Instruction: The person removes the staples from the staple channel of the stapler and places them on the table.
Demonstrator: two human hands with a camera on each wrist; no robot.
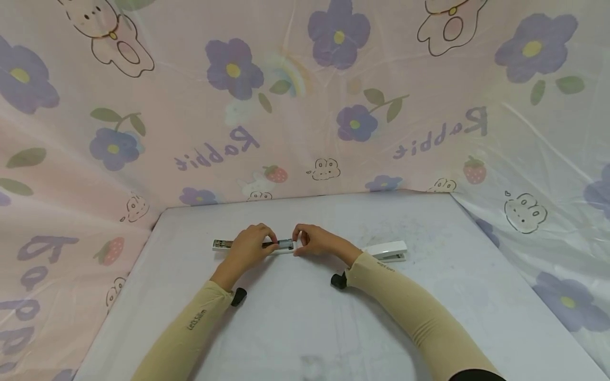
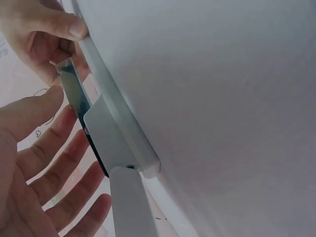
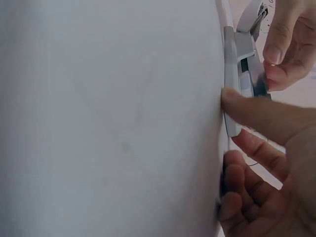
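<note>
Beige sleeves reached in from the near edge, with black wrist cameras below the cuffs. Beyond them, on the white table, an unfolded white stapler lay crosswise between the two hands, its long upper arm swung out to the left.

The right hand pinched the end of the white base, thumb on the near side and forefinger on the far side, the remaining fingers curled in. The left hand was loosely spread, its thumb apart from the fingers, with the fingertips at the dark metal strip; whether they gripped it could not be told.

Partly behind the right forearm sat a second white stapler. A pink cloth with purple flowers hung behind the table.
</note>
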